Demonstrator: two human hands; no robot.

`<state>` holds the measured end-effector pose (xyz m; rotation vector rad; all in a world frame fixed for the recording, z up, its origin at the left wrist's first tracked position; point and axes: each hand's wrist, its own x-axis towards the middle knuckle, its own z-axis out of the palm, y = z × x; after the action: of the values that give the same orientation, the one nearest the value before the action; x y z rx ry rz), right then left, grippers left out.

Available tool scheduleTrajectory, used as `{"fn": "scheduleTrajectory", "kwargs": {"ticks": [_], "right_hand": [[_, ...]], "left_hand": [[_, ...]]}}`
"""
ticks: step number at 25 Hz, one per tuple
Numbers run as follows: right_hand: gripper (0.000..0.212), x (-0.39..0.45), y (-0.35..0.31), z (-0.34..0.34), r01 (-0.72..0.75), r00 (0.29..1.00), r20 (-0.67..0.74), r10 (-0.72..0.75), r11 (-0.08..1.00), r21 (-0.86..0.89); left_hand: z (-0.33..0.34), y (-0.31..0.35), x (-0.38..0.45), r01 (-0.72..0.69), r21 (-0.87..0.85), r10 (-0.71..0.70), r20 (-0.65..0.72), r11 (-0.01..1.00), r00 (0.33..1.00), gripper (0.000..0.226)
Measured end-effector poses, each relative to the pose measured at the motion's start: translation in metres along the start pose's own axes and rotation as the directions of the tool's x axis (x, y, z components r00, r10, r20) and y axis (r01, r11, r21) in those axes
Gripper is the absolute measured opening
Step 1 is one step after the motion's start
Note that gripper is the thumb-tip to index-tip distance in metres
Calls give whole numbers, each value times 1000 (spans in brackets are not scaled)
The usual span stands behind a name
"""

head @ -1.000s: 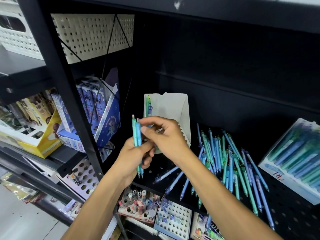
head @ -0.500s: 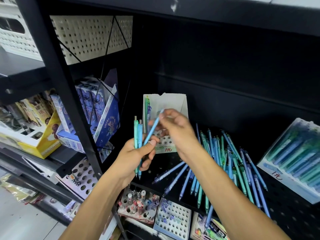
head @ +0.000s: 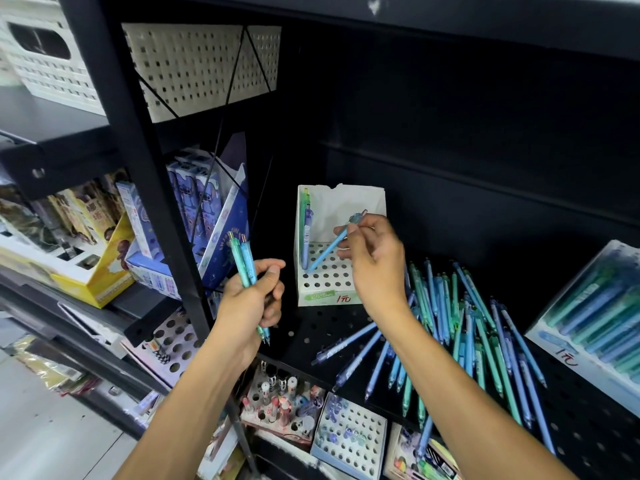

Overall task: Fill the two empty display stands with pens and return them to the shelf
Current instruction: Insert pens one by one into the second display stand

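Visibly, left hand (head: 251, 306) holds 2 pens (head: 244, 263).

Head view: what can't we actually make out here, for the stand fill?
- White display stand: its right-hand holes, hidden by the right hand.
- Blue pen in that hand: whether its tip is seated in a hole, too small to tell.
- Two pens in the left hand: mid-barrels, covered by the fingers.
- Filled pen stand at right: cut off by the frame edge and blurred.
- Loose pen pile: count, overlapping and partly behind the right forearm.
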<state>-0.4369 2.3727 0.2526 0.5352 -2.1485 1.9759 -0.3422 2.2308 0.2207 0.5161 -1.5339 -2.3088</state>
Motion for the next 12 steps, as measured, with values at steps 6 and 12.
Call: {"fn": "scheduleTrajectory", "kwargs": {"ticks": [6, 12], "right_hand": [[13, -4, 2, 7, 322, 940, 230, -253, 880, -348], [15, 0, -2, 15, 205, 971, 205, -121, 864, -461]], "left_hand": [[1, -3, -1, 11, 42, -12, 27, 999, 1000, 13], [7, 0, -4, 9, 116, -23, 123, 993, 992, 12]]}}
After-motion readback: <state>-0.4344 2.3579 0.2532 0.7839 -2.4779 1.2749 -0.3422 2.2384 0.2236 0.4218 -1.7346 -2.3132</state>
